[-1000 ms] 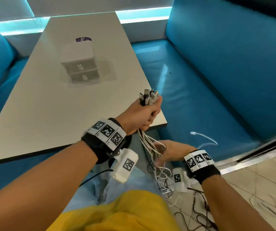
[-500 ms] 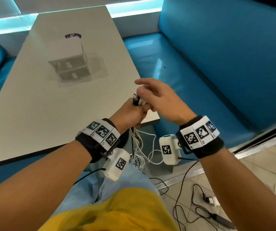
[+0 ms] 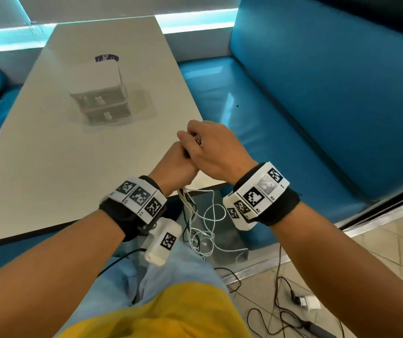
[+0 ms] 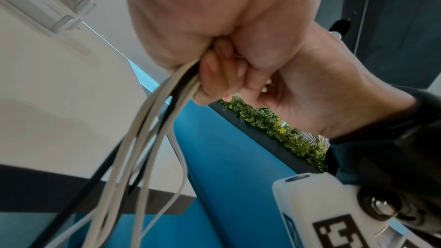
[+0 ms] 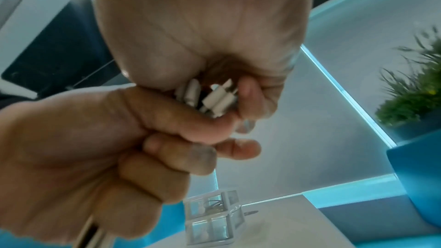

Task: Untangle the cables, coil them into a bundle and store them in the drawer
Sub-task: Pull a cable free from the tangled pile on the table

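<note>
My left hand (image 3: 178, 164) is a fist gripping a bunch of white and black cables (image 4: 152, 125) just under their plugs. The strands hang down past the table's near edge in loose loops (image 3: 203, 225) over my lap. My right hand (image 3: 207, 145) sits on top of the left fist, its fingers curled over the white plug ends (image 5: 219, 99) that stick up out of it. The small white two-drawer box (image 3: 103, 98) stands mid-table beyond both hands, both drawers pushed in.
The white table (image 3: 49, 167) runs ahead and to the left; blue bench seats (image 3: 281, 113) flank it. On the tiled floor at right lie black cables (image 3: 278, 311) and a white adapter (image 3: 310, 303). A plant (image 5: 415, 86) sits behind the bench back.
My right hand rose from the hanging strands below the table and closed over the plug ends above the left fist. The left hand kept its grip throughout.
</note>
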`<move>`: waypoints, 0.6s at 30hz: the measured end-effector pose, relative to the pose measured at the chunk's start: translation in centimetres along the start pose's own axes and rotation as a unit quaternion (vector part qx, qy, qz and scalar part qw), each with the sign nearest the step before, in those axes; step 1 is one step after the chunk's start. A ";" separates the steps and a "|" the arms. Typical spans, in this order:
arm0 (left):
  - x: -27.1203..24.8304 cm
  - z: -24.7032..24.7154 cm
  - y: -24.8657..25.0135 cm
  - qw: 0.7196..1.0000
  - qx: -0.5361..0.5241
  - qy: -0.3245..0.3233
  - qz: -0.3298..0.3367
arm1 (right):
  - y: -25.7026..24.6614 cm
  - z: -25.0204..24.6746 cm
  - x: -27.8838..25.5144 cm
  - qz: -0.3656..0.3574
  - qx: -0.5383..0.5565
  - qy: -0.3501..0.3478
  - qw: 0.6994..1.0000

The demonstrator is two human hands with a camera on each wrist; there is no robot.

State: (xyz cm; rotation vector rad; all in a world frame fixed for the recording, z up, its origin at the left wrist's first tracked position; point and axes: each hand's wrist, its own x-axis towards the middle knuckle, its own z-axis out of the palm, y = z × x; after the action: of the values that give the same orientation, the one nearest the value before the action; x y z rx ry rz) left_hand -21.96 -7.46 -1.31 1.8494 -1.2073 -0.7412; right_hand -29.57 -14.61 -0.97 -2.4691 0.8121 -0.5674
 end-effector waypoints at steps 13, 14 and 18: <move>-0.2 -0.9 0.4 0.999 0.047 -0.006 0.002 | -1.5 -0.7 0.4 -0.055 -0.009 -0.002 0.998; -0.3 -0.9 0.6 0.999 0.047 -0.006 0.008 | -1.5 -0.6 0.4 -0.054 -0.004 0.002 0.999; -0.3 -1.0 0.0 1.000 0.001 -0.002 0.012 | -2.1 -1.1 0.2 -0.050 -0.016 0.029 0.998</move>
State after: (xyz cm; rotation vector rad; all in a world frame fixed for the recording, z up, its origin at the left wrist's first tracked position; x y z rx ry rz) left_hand -21.23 -6.87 -0.76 1.8332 -1.2309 -0.7310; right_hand -29.09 -13.61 1.08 -2.5440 0.7288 -0.6700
